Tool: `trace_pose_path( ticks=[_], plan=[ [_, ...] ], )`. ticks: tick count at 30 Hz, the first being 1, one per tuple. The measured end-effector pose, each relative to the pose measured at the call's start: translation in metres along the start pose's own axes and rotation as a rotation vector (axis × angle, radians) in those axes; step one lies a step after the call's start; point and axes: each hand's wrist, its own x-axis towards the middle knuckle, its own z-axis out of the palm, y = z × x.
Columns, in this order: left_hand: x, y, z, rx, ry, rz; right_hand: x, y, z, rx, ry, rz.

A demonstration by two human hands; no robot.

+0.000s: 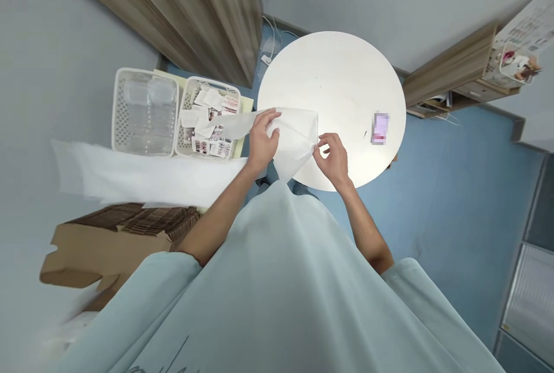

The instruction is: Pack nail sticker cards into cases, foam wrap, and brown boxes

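Note:
A thin white sheet [298,125], folded and creased, lies across the near left part of the round white table [329,67]. One strip of it trails left over a basket, and a corner hangs at the table's near edge. My left hand [262,145] grips the sheet on its left side, fingers bent over it and thumb set apart. At the sheet's right edge, my right hand [333,158] pinches a corner between thumb and forefinger, its other fingers curled.
A blurred pinkish item [380,129] lies on the table's right. Left of the table stand a basket of small printed packets [225,101] and a basket of clear plastic containers [145,110]. Nearer are stacked white sheets [164,179] and flattened cardboard boxes [108,240].

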Motion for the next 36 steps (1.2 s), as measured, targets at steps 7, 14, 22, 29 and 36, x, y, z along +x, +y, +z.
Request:
trace_pose_path(
  ticks=[7, 14, 22, 29, 36],
  plan=[
    [0.071, 0.029, 0.098, 0.056, -0.216, 0.204, -0.022, 0.056, -0.025, -0.057, 0.081, 0.148],
    [0.091, 0.055, 0.202, 0.088, -0.450, 0.350, -0.046, 0.106, -0.050, -0.054, 0.090, 0.285],
    [0.100, 0.013, 0.240, 0.160, -0.416, 0.212, -0.020, 0.179, -0.034, 0.088, -0.076, 0.367],
    [0.045, -0.039, 0.224, 0.376, -0.155, -0.259, 0.017, 0.222, 0.020, 0.230, -0.099, 0.470],
    [0.012, -0.069, 0.218, 0.232, -0.247, -0.749, 0.030, 0.221, 0.057, 0.191, -0.186, 0.424]
  ],
)
